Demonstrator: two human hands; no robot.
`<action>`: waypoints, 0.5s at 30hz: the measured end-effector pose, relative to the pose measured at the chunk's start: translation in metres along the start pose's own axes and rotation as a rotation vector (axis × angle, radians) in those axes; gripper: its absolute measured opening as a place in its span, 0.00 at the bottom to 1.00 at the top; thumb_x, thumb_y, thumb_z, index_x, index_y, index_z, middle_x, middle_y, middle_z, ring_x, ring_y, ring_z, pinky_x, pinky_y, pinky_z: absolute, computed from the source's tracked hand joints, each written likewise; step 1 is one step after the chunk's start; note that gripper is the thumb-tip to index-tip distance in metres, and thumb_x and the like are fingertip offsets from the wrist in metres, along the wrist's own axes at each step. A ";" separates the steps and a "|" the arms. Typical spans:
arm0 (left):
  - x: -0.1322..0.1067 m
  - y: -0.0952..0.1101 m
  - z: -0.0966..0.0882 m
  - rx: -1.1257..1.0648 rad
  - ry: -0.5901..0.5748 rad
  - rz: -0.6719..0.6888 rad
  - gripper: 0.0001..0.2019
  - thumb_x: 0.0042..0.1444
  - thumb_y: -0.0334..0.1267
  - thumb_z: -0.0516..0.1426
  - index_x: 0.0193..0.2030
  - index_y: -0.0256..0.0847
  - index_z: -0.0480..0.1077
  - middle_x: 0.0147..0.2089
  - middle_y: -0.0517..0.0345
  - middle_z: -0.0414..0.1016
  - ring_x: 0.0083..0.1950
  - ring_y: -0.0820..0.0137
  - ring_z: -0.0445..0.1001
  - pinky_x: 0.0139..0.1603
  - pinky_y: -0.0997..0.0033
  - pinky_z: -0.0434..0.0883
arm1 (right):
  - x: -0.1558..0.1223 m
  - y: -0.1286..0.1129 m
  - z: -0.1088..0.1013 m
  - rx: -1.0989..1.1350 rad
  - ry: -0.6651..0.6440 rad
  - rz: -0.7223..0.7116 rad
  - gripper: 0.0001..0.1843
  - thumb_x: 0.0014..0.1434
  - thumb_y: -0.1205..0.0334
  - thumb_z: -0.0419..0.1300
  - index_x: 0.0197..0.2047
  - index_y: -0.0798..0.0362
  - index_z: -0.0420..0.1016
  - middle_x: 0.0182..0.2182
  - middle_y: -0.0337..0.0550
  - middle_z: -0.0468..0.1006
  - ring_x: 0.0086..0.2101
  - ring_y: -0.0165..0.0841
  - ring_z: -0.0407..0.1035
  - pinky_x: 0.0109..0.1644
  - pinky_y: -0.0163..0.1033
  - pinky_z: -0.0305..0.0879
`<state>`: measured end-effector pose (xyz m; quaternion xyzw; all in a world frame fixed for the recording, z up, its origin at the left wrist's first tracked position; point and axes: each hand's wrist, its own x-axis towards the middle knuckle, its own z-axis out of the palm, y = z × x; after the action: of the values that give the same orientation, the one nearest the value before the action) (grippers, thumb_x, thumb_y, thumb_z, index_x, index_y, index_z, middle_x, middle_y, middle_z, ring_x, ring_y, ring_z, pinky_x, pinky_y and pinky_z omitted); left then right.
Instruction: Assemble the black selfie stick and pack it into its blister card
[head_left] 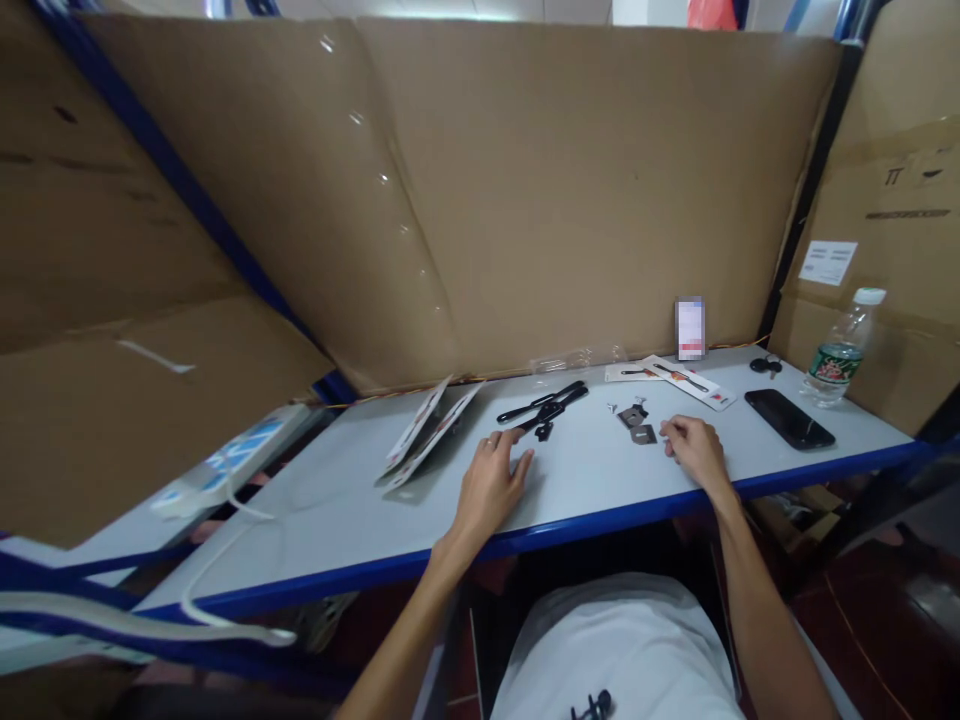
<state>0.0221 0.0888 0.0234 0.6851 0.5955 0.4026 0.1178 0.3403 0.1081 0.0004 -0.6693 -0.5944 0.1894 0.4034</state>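
Note:
My left hand (491, 485) lies flat on the grey table (337, 520) with its fingers apart, just short of a black tool with long handles (544, 405). My right hand (694, 450) rests on the table with curled fingers, its tips beside small grey metal parts (637, 425). Whether those fingers pinch a tiny piece is too small to tell.
Printed cards (427, 430) lie left of the tool, and packaging cards (679, 380) sit behind the right hand. A black phone (789, 418), a water bottle (840, 350) and black keys (765, 365) are at the right. Cardboard walls (570, 190) enclose the table. A power strip (232, 455) lies left.

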 end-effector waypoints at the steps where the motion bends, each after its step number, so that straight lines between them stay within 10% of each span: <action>1: 0.011 -0.006 0.003 0.189 -0.044 0.038 0.14 0.61 0.37 0.58 0.53 0.42 0.73 0.52 0.44 0.75 0.56 0.54 0.70 0.58 0.58 0.67 | 0.000 -0.001 0.000 -0.013 -0.003 0.001 0.17 0.63 0.50 0.54 0.31 0.50 0.78 0.21 0.38 0.79 0.23 0.32 0.71 0.33 0.36 0.61; 7: 0.071 -0.012 0.026 0.758 -0.308 0.102 0.16 0.67 0.38 0.50 0.53 0.34 0.74 0.54 0.33 0.73 0.58 0.48 0.69 0.56 0.56 0.66 | 0.002 0.003 0.000 0.071 -0.026 0.004 0.17 0.63 0.51 0.53 0.32 0.50 0.78 0.20 0.37 0.78 0.22 0.32 0.70 0.32 0.35 0.59; 15: 0.105 -0.015 0.055 0.608 -0.333 -0.048 0.14 0.66 0.39 0.51 0.52 0.36 0.71 0.53 0.35 0.75 0.54 0.52 0.75 0.47 0.62 0.67 | 0.001 0.001 0.000 0.072 -0.031 0.020 0.16 0.63 0.51 0.54 0.32 0.50 0.78 0.21 0.37 0.78 0.22 0.31 0.70 0.32 0.35 0.60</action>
<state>0.0464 0.2062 0.0217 0.7310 0.6767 0.0867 0.0133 0.3412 0.1094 0.0001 -0.6571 -0.5870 0.2250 0.4160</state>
